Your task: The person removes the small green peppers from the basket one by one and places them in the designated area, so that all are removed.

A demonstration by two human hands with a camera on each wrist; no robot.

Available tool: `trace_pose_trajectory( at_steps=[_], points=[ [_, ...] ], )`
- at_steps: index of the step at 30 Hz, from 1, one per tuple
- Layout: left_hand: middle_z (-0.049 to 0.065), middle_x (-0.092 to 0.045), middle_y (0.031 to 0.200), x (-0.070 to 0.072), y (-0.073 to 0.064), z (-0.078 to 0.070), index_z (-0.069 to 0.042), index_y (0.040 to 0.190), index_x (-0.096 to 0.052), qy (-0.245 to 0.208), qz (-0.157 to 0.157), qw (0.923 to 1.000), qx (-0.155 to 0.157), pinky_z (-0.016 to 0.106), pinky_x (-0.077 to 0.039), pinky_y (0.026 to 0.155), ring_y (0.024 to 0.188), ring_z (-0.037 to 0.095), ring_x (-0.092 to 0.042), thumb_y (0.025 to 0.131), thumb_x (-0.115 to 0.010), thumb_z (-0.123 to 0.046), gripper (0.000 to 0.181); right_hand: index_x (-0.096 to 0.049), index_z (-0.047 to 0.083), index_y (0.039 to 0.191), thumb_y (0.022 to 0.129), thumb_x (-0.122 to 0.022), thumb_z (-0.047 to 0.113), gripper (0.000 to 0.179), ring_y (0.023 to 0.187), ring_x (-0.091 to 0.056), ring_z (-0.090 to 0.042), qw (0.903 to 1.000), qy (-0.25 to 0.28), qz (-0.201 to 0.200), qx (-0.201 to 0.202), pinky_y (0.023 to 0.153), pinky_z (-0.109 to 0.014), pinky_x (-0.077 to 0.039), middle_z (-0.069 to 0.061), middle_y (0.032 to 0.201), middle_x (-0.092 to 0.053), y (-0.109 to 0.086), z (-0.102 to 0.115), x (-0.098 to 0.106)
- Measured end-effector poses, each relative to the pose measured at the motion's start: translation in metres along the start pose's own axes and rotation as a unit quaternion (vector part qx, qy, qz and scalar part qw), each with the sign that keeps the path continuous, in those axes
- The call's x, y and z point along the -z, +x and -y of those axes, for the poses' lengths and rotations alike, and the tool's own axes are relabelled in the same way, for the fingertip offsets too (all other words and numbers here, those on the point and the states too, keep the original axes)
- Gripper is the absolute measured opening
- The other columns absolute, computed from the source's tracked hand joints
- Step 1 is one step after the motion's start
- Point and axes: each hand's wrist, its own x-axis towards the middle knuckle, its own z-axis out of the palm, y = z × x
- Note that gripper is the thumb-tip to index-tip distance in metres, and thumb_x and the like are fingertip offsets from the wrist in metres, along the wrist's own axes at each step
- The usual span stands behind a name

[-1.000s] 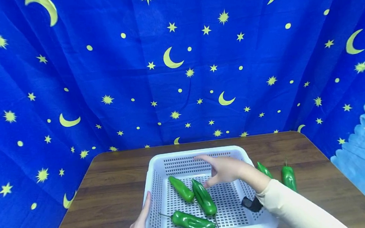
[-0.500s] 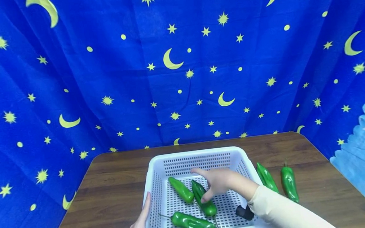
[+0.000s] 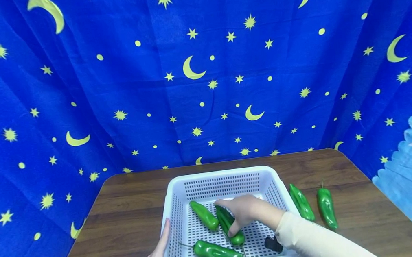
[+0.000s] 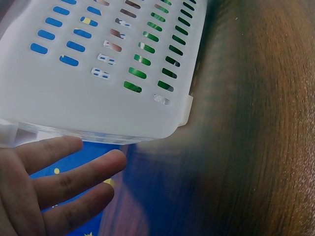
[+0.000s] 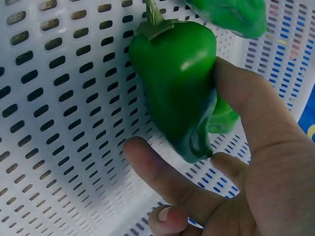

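Under the right hand (image 3: 245, 210) lies a green pepper (image 5: 177, 81).

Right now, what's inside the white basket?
Three green peppers lie in the white basket. The right grip hides part of one pepper; anything under the peppers is covered too.

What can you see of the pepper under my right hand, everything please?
The pepper is glossy deep green, broad at its stem end and narrowing to a creased tip. It looks smooth and firm. It lies inside the white perforated basket, stem toward the near rim. Your right hand spreads over it, thumb at its side; whether the thumb presses is unclear. A lighter green pepper lies close beside it.
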Motion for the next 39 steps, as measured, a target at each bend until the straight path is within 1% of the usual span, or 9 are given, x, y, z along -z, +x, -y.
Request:
trace_pose_trajectory(
  at_steps=[5,9,13,18,21,23,25,30,39],
  points=[
    [0.036,-0.036,0.149,0.000,0.000,0.000,-0.029,0.160,0.009,-0.006,0.003,1.0000,-0.001,0.054,-0.057,0.088,0.107,0.029,-0.066,0.069,-0.090,-0.034,0.135,-0.033,0.037,0.152,0.067,-0.084,0.056,0.101,0.076,-0.057,-0.010,1.0000,-0.001,0.008,-0.004,0.067,-0.031,-0.049,0.006,0.092,-0.066,0.001,0.001,-0.002],
    [0.036,-0.039,0.148,0.000,0.000,0.000,-0.030,0.160,0.009,0.004,-0.002,1.0000,-0.008,0.053,-0.058,0.086,0.105,0.028,-0.066,0.069,-0.091,-0.035,0.135,-0.033,0.037,0.152,0.067,-0.086,0.052,0.102,0.080,-0.058,-0.010,0.9994,0.028,0.021,-0.005,0.073,-0.032,-0.051,0.006,0.095,-0.065,0.004,0.002,-0.003],
    [0.035,-0.037,0.150,0.000,-0.001,0.001,-0.030,0.160,0.007,0.008,-0.008,0.9998,-0.018,0.054,-0.057,0.087,0.106,0.029,-0.066,0.068,-0.091,-0.033,0.135,-0.032,0.035,0.152,0.067,-0.087,0.044,0.103,0.083,-0.058,-0.010,0.9977,0.060,0.032,-0.001,0.079,-0.034,-0.052,0.006,0.097,-0.065,0.007,0.002,-0.004],
    [0.035,-0.039,0.149,-0.001,-0.001,0.002,-0.028,0.161,0.004,0.031,-0.023,0.9989,-0.027,0.055,-0.056,0.089,0.107,0.030,-0.065,0.066,-0.092,-0.035,0.135,-0.031,0.034,0.153,0.067,-0.088,0.037,0.104,0.085,-0.059,-0.011,0.9960,0.083,0.034,0.005,0.081,-0.034,-0.053,0.004,0.098,-0.065,0.008,0.004,-0.007],
    [0.034,-0.043,0.147,-0.003,-0.002,0.003,-0.028,0.161,0.003,0.043,-0.033,0.9979,-0.036,0.055,-0.055,0.090,0.107,0.030,-0.065,0.065,-0.092,-0.037,0.135,-0.030,0.037,0.153,0.066,-0.088,0.035,0.105,0.085,-0.058,-0.010,0.9950,0.092,0.039,0.006,0.080,-0.034,-0.053,0.004,0.099,-0.064,0.010,0.003,-0.010],
    [0.033,-0.045,0.146,-0.004,-0.002,0.003,-0.027,0.161,0.001,0.050,-0.040,0.9970,-0.043,0.056,-0.055,0.091,0.108,0.031,-0.065,0.064,-0.093,-0.037,0.135,-0.029,0.041,0.153,0.065,-0.088,0.034,0.106,0.085,-0.057,-0.010,0.9947,0.094,0.042,0.003,0.080,-0.033,-0.053,0.005,0.099,-0.064,0.011,0.003,-0.011],
    [0.032,-0.046,0.145,-0.004,-0.003,0.003,-0.027,0.161,0.001,0.058,-0.046,0.9964,-0.041,0.057,-0.054,0.091,0.107,0.030,-0.065,0.064,-0.093,-0.038,0.135,-0.029,0.043,0.153,0.065,-0.088,0.033,0.107,0.084,-0.056,-0.009,0.9943,0.097,0.044,0.003,0.079,-0.033,-0.052,0.006,0.098,-0.063,0.012,0.002,-0.012],
    [0.031,-0.048,0.144,-0.003,-0.002,0.003,-0.029,0.161,0.001,0.069,-0.048,0.9960,-0.031,0.059,-0.054,0.090,0.106,0.029,-0.066,0.063,-0.093,-0.041,0.136,-0.030,0.040,0.152,0.064,-0.088,0.031,0.106,0.081,-0.057,-0.011,0.9941,0.101,0.039,0.001,0.074,-0.031,-0.052,0.004,0.093,-0.063,0.011,0.003,-0.011],
    [0.032,-0.049,0.143,-0.003,-0.002,0.001,-0.029,0.161,0.001,0.070,-0.049,0.9957,-0.036,0.057,-0.054,0.090,0.106,0.030,-0.065,0.063,-0.093,-0.040,0.136,-0.027,0.039,0.153,0.067,-0.086,0.035,0.104,0.079,-0.056,-0.011,0.9955,0.087,0.033,-0.016,0.073,-0.033,-0.052,0.006,0.091,-0.061,0.009,-0.004,-0.004]
  ],
)
